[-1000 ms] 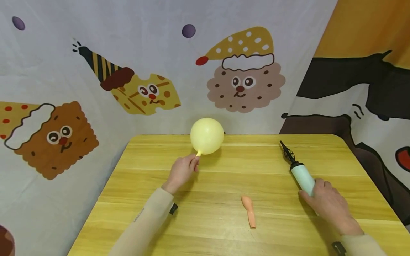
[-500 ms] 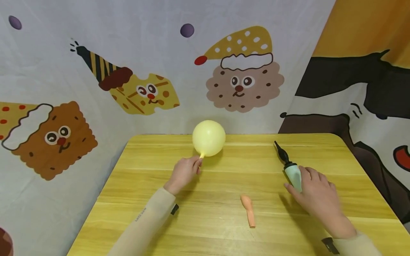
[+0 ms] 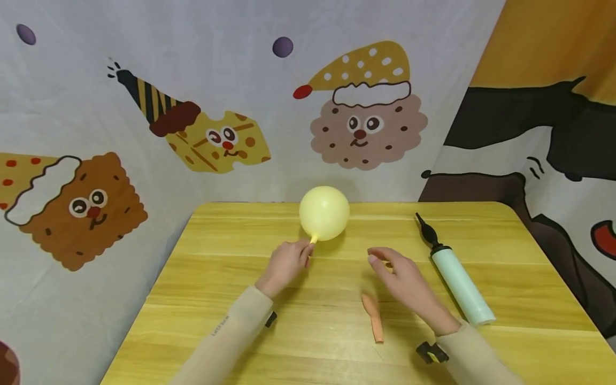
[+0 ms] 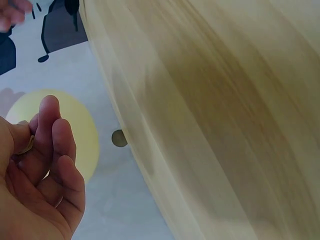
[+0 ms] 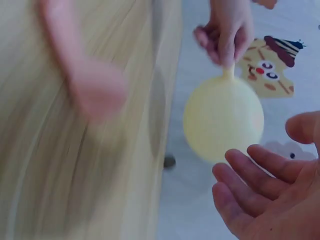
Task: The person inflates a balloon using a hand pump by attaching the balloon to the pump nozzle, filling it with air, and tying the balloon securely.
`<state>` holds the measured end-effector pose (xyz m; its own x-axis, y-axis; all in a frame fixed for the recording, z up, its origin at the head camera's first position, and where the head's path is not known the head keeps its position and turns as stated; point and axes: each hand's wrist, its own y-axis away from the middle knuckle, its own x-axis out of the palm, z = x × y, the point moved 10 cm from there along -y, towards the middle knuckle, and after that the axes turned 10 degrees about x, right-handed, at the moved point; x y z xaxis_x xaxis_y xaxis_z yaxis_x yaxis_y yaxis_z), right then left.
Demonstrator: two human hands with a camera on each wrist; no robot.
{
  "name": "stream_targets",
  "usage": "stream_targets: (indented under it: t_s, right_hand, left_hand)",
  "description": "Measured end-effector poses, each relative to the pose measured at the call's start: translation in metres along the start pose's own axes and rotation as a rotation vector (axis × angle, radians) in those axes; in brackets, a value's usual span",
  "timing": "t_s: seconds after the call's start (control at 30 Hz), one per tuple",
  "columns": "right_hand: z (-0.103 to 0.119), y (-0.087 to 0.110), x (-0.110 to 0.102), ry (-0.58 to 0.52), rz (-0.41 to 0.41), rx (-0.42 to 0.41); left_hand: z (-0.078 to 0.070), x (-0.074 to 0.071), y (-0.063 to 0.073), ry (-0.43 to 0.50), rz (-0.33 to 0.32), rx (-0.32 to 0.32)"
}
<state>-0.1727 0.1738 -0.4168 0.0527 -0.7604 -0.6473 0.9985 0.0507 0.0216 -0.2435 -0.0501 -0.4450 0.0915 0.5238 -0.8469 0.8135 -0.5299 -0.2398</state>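
Observation:
An inflated yellow balloon (image 3: pixel 324 212) hangs over the back of the table, its neck pinched between the thumb and fingers of my left hand (image 3: pixel 287 266). In the right wrist view the round balloon (image 5: pixel 223 117) shows below those pinching fingers. My right hand (image 3: pixel 404 280) is in the air over the table, fingers loosely bent and holding nothing. Beneath it lies a flat, uninflated orange balloon (image 3: pixel 372 318). To its right a mint-green balloon pump (image 3: pixel 459 283) with a black nozzle lies on the table.
The wooden table (image 3: pixel 216 230) ends at a white cloth backdrop (image 3: pixel 231 59) printed with cartoon snacks. A dark camera strap (image 3: pixel 431 353) is at the right wrist.
My right hand has let go of the pump and moved left toward the yellow balloon. The left hand has shifted slightly right and nearer with that balloon. The pump now lies alone.

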Motion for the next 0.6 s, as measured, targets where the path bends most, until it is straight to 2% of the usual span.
stream_targets:
  t_s: [0.2, 0.37, 0.6]
  right_hand:
    - [0.011, -0.021, 0.039, -0.254, 0.129, 0.039]
    - [0.007, -0.036, 0.063, -0.450, 0.201, 0.138]
    - [0.006, -0.048, 0.089, -0.597, 0.265, 0.224]
  left_hand:
    - [-0.009, 0.004, -0.001, 0.004, -0.009, 0.015]
    - [-0.017, 0.008, -0.003, 0.009, -0.022, 0.049]
    - [-0.025, 0.013, -0.004, -0.010, -0.027, 0.067]
